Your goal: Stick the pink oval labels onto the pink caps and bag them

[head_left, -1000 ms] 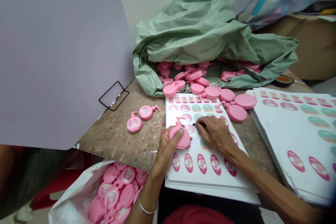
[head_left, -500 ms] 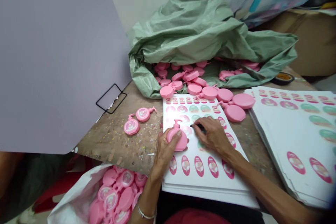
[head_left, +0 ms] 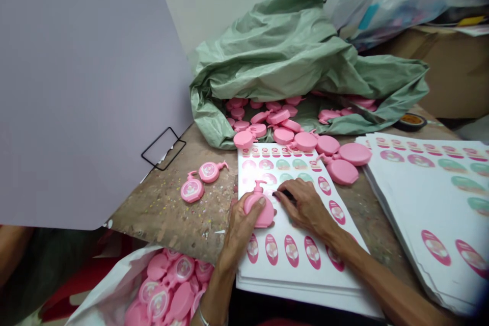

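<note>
My left hand (head_left: 240, 221) is wrapped round a small pink toy pump bottle (head_left: 261, 214), thumb across its plain front, pump pointing up. It is held over the left side of a stack of sticker sheets (head_left: 301, 280) printed with round and oval labels. Close on the right, my right hand (head_left: 305, 205) is closed in a pinch low over the top sheet. A small dark tool (head_left: 275, 195) pokes out at its fingertips, beside a pink round sticker; its kind is hard to make out. Two pink bottles with round labels (head_left: 192, 190) lie to the left.
A green sack (head_left: 267, 71) spills plain pink bottles (head_left: 343, 170) behind the sheets. A second sheet stack (head_left: 431, 204) lies at right, with a tape roll (head_left: 410, 121) behind it. Below the table's left edge, a white bag (head_left: 110, 285) holds labelled bottles. A grey panel (head_left: 87, 91) rises at left.
My right hand has shifted slightly left, bringing the dark tool's tip closer to the bottle. My left hand keeps its hold. The whole view has tilted up a little.
</note>
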A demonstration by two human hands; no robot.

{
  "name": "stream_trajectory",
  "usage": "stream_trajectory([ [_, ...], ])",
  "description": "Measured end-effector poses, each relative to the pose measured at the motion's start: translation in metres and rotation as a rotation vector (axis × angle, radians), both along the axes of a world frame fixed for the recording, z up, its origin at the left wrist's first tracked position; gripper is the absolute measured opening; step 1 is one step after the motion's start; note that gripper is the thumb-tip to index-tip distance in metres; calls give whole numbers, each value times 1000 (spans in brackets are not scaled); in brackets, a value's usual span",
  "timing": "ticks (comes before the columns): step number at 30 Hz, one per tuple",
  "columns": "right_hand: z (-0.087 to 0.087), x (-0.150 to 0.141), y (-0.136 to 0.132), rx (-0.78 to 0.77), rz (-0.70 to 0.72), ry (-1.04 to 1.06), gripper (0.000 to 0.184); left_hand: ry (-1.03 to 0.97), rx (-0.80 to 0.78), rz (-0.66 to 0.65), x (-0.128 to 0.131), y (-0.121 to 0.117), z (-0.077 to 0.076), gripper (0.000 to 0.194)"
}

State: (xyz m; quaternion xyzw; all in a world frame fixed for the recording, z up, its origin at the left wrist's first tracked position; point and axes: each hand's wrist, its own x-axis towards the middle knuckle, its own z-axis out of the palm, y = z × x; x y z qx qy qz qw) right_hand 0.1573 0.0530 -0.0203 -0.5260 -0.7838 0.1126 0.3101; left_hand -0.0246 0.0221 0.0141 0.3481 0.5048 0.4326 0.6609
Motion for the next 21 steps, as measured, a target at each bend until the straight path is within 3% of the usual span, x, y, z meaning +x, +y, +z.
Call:
stream_trajectory([
  [6,0,4,-1,82,-67,-137,17,8,-1,7,0,0,-1,53],
  [14,-5,5,5,4,-60,-36,12,2,25,-37,-3,-1,-7,50],
  [21,4,-1,-3,244,-77,-81,17,-18,29,-24,-2,-1,-5,50],
])
